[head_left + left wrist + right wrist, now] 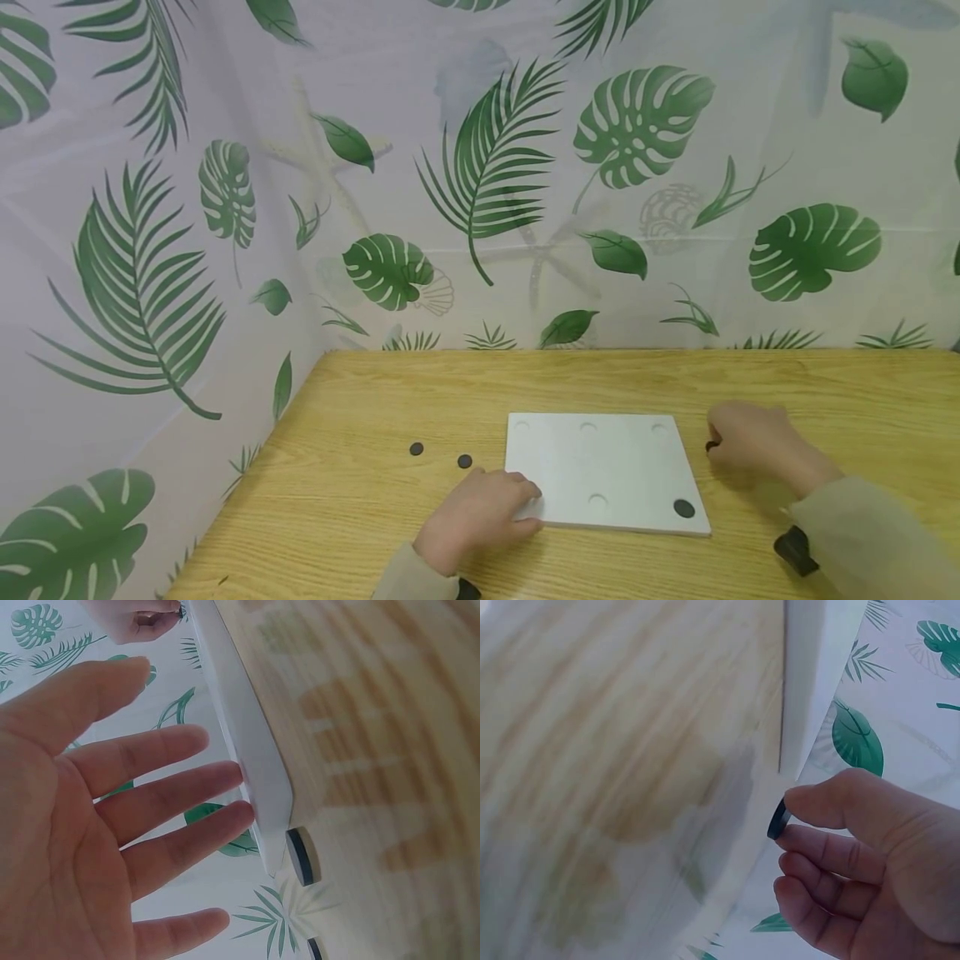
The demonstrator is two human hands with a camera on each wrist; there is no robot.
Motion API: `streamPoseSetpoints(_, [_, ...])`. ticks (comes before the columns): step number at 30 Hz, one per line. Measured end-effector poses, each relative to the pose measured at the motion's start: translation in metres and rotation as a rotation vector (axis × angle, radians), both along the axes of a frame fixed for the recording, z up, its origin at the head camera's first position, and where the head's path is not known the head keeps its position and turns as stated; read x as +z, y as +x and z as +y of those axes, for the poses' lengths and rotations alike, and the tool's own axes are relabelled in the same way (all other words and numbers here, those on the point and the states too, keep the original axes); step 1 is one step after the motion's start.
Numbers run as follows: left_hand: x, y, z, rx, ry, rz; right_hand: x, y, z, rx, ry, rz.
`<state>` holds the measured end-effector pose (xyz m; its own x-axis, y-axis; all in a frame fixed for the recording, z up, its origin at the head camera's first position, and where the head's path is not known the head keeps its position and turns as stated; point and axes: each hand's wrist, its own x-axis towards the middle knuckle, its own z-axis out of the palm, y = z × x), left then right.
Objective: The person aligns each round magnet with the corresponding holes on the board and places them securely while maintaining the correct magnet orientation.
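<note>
A white board (622, 462) with shallow round recesses lies flat on the table. One black disc (684, 508) sits in its near right corner. My right hand (757, 446), just beyond the board's right edge, pinches another black disc (778, 820) between thumb and index finger. At the board's near left corner, my left hand (480, 508) rests with fingers spread and covers that corner in the head view. In the left wrist view its fingertips (238, 814) meet the board's edge, and nothing is held in the palm.
Two loose black discs, a left one (416, 448) and a right one (465, 461), lie on the wooden table (360, 525) left of the board. A leaf-patterned cloth (525, 183) hangs behind the table and along its left side.
</note>
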<state>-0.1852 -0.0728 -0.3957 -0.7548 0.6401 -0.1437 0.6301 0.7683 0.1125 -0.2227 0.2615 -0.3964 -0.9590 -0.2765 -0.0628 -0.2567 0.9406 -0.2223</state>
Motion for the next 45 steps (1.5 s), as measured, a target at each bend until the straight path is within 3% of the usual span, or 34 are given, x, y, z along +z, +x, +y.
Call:
streamPoseSetpoints(14, [-0.001,-0.001,-0.001,-0.007,0.003,0.003,0.007,-0.018,-0.021,0.028,0.02,0.04])
streamPoseSetpoints(28, [-0.001,-0.001,-0.001,-0.004,-0.01,0.005,0.01,-0.032,-0.041,0.039,0.025,-0.012])
streamPoseSetpoints(45, [-0.001,-0.002,-0.003,-0.01,-0.007,0.01,-0.001,-0.041,-0.047,0.042,0.042,-0.056])
